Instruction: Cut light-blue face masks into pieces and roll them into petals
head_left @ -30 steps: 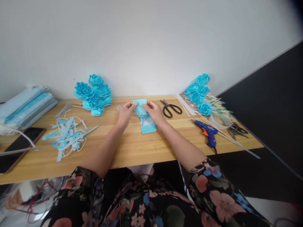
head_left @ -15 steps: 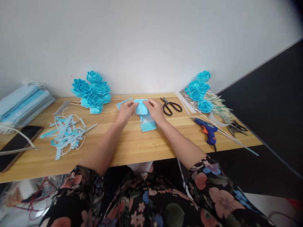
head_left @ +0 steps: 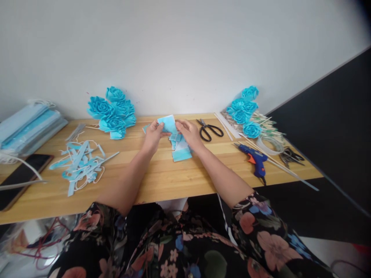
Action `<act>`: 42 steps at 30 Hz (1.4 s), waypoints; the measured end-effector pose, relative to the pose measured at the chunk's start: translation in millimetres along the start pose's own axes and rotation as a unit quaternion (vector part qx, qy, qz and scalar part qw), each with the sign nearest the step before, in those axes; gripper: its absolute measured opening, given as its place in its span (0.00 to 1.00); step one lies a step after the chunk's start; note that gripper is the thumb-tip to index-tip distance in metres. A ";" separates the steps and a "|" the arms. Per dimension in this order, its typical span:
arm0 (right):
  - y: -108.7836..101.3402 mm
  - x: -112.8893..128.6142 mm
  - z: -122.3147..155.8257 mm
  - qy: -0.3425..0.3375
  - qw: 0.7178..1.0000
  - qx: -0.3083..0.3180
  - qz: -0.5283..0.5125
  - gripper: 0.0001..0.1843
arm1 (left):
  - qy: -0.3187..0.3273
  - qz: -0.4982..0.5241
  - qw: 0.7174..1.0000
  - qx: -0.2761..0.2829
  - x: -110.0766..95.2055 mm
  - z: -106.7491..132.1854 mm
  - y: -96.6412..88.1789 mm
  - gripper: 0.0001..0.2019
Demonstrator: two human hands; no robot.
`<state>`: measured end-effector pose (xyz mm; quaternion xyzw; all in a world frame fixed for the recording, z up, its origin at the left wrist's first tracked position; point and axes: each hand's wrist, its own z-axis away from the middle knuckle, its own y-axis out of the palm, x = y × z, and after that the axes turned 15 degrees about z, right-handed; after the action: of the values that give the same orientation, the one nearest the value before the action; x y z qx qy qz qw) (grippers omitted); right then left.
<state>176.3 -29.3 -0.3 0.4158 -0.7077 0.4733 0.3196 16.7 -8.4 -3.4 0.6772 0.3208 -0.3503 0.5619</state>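
Note:
My left hand (head_left: 154,136) pinches a light blue piece of mask fabric (head_left: 167,123) and holds it tilted just above the wooden table (head_left: 162,175). My right hand (head_left: 189,134) is curled beside it, fingers on the small stack of cut blue and white fabric pieces (head_left: 180,148) lying under both hands. Whether the right hand also grips the raised piece I cannot tell.
Blue fabric roses lie at the back left (head_left: 111,112) and back right (head_left: 242,111). Black scissors (head_left: 209,130), a blue glue gun (head_left: 254,159), wooden sticks (head_left: 278,164), a heap of cut strips (head_left: 81,164), a mask stack (head_left: 27,127) and a phone (head_left: 20,175) sit around.
The raised blue piece has swung from flat between both hands to tilted toward the left hand. The right hand has dropped onto the stack.

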 end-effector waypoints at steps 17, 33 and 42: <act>-2.8 -2.8 -4.8 -0.006 0.996 -0.085 0.036 0.14 | -0.006 0.046 0.999 -0.020 3.7 0.5 -0.3 0.18; 15.9 -3.8 6.0 -0.027 0.999 0.029 -0.004 0.16 | 0.038 -0.084 0.995 -0.036 6.8 4.2 2.4 0.17; 11.4 2.7 5.8 -0.025 0.999 0.031 -0.022 0.18 | 0.019 -0.100 0.995 0.004 4.0 7.3 5.6 0.16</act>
<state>164.6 -33.1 -4.6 0.4528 -0.6915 0.4768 0.2990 22.6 -16.4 -4.6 0.6502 0.3962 -0.3930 0.5156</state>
